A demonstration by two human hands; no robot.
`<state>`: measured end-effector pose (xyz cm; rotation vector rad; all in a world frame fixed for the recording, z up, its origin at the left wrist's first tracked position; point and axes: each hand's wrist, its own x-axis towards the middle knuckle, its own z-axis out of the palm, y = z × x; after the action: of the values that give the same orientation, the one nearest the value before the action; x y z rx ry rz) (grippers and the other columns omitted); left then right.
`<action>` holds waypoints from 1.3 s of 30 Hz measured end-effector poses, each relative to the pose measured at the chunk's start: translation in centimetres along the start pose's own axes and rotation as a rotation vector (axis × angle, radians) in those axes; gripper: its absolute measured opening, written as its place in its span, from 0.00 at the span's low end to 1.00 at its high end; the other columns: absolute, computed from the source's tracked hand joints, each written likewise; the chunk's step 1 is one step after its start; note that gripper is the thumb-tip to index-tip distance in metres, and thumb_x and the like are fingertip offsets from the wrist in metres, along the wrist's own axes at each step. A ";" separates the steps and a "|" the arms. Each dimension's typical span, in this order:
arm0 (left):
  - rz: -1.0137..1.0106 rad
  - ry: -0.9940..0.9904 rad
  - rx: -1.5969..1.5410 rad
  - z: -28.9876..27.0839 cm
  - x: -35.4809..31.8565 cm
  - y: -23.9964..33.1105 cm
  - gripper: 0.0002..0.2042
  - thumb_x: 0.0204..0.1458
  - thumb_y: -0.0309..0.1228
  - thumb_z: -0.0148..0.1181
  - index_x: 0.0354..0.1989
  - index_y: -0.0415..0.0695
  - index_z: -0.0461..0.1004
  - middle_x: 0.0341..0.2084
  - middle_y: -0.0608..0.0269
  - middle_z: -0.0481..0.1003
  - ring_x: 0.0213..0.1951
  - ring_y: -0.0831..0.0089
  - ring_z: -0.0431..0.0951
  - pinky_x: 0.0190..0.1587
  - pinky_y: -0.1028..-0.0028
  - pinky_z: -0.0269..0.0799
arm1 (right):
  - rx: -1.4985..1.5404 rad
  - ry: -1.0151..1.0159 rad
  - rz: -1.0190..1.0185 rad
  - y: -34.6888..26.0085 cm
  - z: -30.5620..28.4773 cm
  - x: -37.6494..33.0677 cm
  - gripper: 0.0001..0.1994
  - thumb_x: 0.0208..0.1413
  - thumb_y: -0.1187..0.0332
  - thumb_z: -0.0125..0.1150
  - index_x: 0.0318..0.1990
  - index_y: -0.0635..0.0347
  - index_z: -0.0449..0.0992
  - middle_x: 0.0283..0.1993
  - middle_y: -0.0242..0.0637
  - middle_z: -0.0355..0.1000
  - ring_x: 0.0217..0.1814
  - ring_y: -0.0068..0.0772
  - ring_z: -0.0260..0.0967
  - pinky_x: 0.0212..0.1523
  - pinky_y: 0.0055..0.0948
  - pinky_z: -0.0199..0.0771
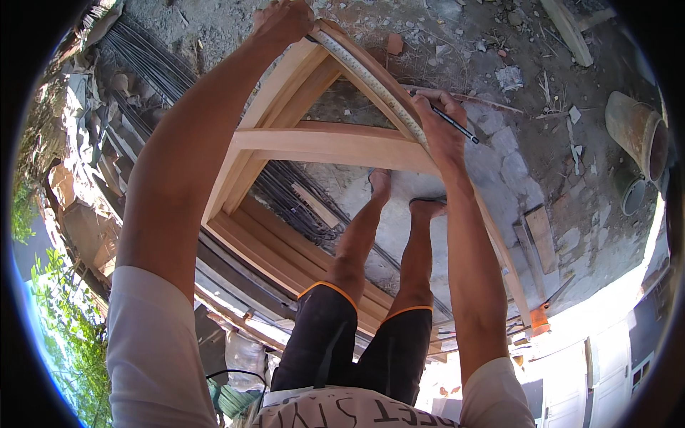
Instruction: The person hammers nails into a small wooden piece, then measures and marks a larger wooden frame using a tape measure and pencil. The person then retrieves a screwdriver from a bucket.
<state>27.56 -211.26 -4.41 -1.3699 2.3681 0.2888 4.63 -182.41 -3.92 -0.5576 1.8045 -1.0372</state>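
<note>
A: Item one, frame (335, 143): pale timber, arched top, lying flat over the rubble, apex far, legs running near. A cross rail spans it left to right.

B: Item two?

A: Tape (371, 78): pale strip laid along the right arch member, long axis from the far apex down toward the near right.

B: Hands?

A: Left hand (282, 21): at the far apex, fingers curled and pressed down on the tape's far end and the timber. Right hand (439, 125): at the tape's near stretch, just above the cross rail's right end. Fingers pinch a pencil (453, 121), dark, its point aimed right, away from the tape; the palm rests on the timber.

B: Which hand is nearer the tape's free run?

A: The right. The tape lies just left of its fingers, touching the hand's edge as far as I can tell.

B: Surroundings?

A: Bare feet (399, 192) on the ground inside the frame. Bundled rods (150, 64) far left. Rusty drum (638, 132) at right. Loose planks (539, 239) near right.
</note>
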 end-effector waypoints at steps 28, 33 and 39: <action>-0.023 0.020 0.011 1.3 0.3 0.4 0.12 0.59 0.35 0.58 0.40 0.43 0.86 0.42 0.48 0.84 0.48 0.48 0.84 0.48 0.48 0.79 | -0.187 -0.103 -0.225 -4.4 10.2 6.0 0.13 0.59 0.63 0.68 0.45 0.63 0.85 0.38 0.32 0.81 0.44 0.23 0.79 0.48 0.25 0.75; -0.007 0.030 0.059 1.0 0.4 1.0 0.13 0.59 0.36 0.58 0.41 0.44 0.86 0.42 0.49 0.84 0.50 0.48 0.83 0.49 0.48 0.78 | -0.260 -0.110 -0.273 -3.8 10.2 6.7 0.13 0.58 0.63 0.69 0.44 0.63 0.85 0.40 0.34 0.83 0.44 0.23 0.80 0.48 0.26 0.76; -0.061 -0.020 0.028 0.6 0.6 1.5 0.13 0.59 0.38 0.60 0.42 0.45 0.87 0.44 0.50 0.84 0.54 0.48 0.81 0.55 0.45 0.75 | -0.074 0.032 -0.192 -3.7 9.7 6.4 0.12 0.62 0.68 0.66 0.48 0.67 0.83 0.44 0.38 0.83 0.44 0.25 0.81 0.48 0.24 0.78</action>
<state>26.13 -210.82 -5.21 -1.4166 2.3014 0.2500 10.23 -193.06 -5.93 -0.7757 1.8511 -1.1161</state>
